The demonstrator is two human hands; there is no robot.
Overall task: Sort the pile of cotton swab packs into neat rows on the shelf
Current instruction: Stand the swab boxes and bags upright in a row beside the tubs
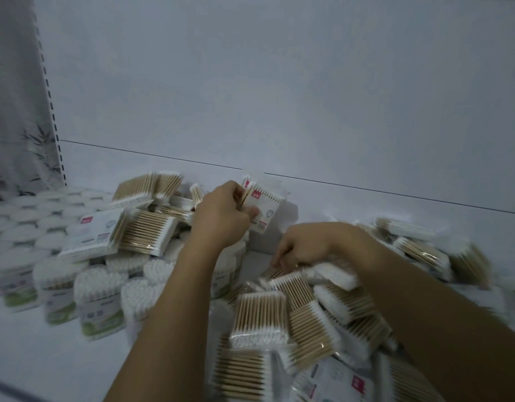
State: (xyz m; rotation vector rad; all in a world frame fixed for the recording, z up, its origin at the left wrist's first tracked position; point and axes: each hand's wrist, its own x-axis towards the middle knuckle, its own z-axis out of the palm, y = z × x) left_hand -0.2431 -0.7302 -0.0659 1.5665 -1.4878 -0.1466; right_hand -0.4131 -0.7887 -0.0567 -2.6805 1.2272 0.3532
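The left forearm (175, 300) and right forearm (424, 300) reached forward, both bare. The left grip (221, 216) sat raised and farther out, thumb and curled fingers pinching a swab pack (266, 203). The right grip (305, 248) lay lower, knuckles up, fingers bent downward, perhaps closing on something; blur hid it.

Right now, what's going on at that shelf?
A person is sorting cotton swab packs on a white shelf. The left hand holds one swab pack up near the back panel. The right hand digs into the loose pile in front; whether it grips anything is unclear. Packs also lie heaped on the swab tubs at left.
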